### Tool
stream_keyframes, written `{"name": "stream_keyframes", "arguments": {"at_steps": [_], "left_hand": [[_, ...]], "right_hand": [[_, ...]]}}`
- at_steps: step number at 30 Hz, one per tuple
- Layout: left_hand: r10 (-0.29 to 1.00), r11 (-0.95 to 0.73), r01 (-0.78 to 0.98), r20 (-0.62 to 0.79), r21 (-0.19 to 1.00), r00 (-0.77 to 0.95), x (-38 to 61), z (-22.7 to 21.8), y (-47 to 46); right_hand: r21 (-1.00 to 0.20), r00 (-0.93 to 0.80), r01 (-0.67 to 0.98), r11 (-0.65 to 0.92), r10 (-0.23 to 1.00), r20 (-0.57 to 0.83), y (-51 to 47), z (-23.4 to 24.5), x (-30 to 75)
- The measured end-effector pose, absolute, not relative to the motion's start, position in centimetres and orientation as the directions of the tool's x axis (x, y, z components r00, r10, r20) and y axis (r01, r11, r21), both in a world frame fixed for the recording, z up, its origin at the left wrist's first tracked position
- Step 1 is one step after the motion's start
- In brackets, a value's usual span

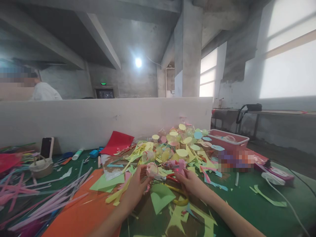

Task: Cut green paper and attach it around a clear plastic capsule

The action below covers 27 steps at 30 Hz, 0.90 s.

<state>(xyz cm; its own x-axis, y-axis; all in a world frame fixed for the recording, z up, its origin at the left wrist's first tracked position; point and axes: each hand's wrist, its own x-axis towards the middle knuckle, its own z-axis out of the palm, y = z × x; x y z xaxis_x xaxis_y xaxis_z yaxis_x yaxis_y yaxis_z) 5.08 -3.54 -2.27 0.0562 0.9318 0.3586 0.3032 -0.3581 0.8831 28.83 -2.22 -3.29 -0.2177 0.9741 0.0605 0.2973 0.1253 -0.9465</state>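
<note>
My left hand (140, 180) is closed, with thumb and fingers around a small, round, pale piece with a pink edge (152, 170). Across from it, my right hand (188, 181) grips a bright pink object (182, 166) whose exact kind I cannot make out. Between the hands, just below them, lie scissors (170, 177) with red on the handle. A green paper sheet (161, 197) and a yellow ring-shaped item (181, 200) rest under my right hand. Ahead stands a cluster of clear and yellowish rounded pieces topped with coloured paper discs (182, 152).
Paper scraps cover the middle of the green table (247, 214). Pink and white strips (56, 200) and orange paper (74, 210) lie left, near a phone (47, 147) on a small basket. A red-pink bin (229, 140) stands right. A white partition (98, 118) runs behind; a person (46, 91) is beyond.
</note>
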Motion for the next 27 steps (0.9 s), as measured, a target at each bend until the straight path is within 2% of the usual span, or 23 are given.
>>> {"name": "stream_keyframes", "arguments": {"at_steps": [7, 27], "left_hand": [[0.939, -0.316, 0.299, 0.342, 0.901, -0.036, 5.1, -2.0, -3.5], [0.937, -0.322, 0.32, 0.349, 0.891, -0.027, 5.1, -2.1, -3.4]], "right_hand": [[-0.951, -0.264, 0.265, 0.159, 0.961, 0.087, -1.9, -4.0, 28.9], [-0.953, -0.356, 0.259, 0.16, 0.933, 0.059, -2.4, -3.8, 29.2]]}}
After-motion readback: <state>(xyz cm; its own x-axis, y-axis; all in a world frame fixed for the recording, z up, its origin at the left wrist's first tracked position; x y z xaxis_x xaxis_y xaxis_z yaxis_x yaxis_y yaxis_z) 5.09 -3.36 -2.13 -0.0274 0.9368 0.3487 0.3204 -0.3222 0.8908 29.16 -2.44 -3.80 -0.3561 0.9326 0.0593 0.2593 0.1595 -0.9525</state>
